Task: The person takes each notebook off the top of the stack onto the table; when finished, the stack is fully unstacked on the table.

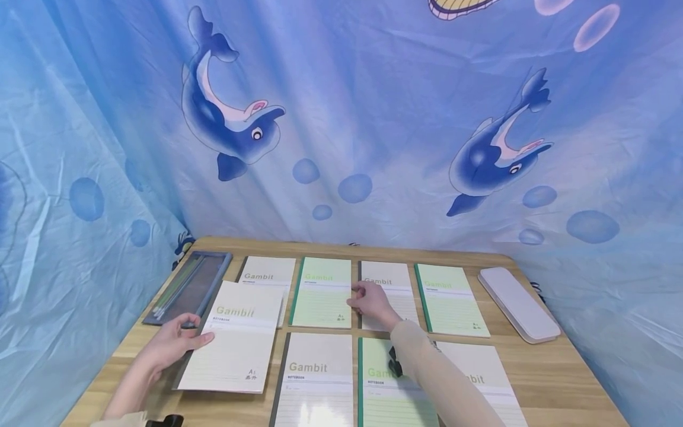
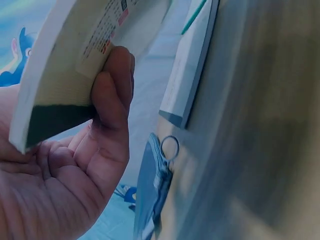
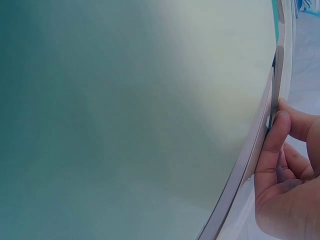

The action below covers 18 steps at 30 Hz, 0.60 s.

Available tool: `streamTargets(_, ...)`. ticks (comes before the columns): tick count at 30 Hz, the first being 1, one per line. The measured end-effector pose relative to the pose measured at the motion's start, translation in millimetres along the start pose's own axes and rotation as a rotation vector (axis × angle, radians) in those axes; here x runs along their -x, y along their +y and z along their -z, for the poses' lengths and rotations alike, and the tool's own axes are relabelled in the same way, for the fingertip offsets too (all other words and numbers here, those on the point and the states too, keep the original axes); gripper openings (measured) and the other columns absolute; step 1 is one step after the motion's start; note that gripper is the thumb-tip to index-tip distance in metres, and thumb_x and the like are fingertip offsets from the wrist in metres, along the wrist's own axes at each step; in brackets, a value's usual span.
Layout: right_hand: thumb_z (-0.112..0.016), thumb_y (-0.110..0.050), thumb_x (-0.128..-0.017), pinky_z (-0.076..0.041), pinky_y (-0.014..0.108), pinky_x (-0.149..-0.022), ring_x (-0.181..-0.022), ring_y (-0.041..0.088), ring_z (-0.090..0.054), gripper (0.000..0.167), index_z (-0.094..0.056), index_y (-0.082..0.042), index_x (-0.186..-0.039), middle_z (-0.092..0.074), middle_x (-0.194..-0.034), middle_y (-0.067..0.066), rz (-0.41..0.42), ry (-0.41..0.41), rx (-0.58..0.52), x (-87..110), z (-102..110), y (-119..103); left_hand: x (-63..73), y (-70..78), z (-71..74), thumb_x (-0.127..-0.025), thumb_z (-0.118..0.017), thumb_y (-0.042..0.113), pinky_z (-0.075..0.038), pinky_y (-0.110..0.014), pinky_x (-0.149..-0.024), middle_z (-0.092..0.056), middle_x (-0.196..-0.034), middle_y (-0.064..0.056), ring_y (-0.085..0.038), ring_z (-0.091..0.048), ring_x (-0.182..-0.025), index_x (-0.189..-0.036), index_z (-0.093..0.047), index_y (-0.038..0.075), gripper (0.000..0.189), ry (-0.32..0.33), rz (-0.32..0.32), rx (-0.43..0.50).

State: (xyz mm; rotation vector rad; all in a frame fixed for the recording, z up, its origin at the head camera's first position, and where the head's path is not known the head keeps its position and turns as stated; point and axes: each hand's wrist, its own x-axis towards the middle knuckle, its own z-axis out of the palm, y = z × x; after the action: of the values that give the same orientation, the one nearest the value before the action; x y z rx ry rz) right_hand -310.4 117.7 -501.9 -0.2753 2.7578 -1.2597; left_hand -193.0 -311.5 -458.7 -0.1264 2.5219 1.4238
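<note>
In the head view my left hand (image 1: 173,343) grips a cream-covered notebook (image 1: 235,350) by its dark spine side, with the thumb on the front cover. The left wrist view shows the fingers (image 2: 116,85) curled against its printed back. Tilted and raised off the table, this notebook overlaps another cream notebook (image 1: 267,268) behind it. Farther right, my right hand (image 1: 373,303) reaches over the back row, its thumb and index fingertips at the right edge of a green notebook (image 1: 322,299). Below the hand lies a cream notebook (image 1: 397,290) with a dark spine, partly covered.
More notebooks lie in two rows, among them a green one (image 1: 452,302) at back right and a cream one (image 1: 312,373) in front. A dark zip pouch (image 1: 205,284) with pencils lies left; a pale case (image 1: 520,305) lies right. A dolphin-print curtain (image 1: 373,118) closes the back.
</note>
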Motion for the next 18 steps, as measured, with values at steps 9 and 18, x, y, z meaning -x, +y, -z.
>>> streamTargets(9, -0.074, -0.011, -0.089, -0.045, 0.027, -0.055, -0.056, 0.012, -0.056, 0.044, -0.061, 0.005, -0.128, -0.059, -0.072, 0.002, 0.017, 0.004, -0.007, -1.3, -0.7, 2.8, 21.2, -18.6, -4.9, -0.096, -0.068, 0.018, -0.053, -0.036, -0.065, -0.071, -0.086, -0.012, -0.025, -0.067, -0.072, -0.111, -0.038, -0.004, 0.040, -0.102, -0.018, 0.149)
streamTargets(18, -0.075, -0.011, -0.089, -0.046, 0.028, -0.058, -0.057, 0.013, -0.057, 0.045, -0.061, 0.005, -0.128, -0.059, -0.074, 0.002, 0.009, 0.011, 0.002, 0.5, -0.4, 0.1, 44.6, -25.1, -7.2, -0.096, -0.068, 0.022, -0.048, -0.032, -0.063, -0.070, -0.081, -0.009, -0.022, -0.063, -0.070, -0.110, -0.038, -0.002, 0.041, -0.144, -0.013, 0.114)
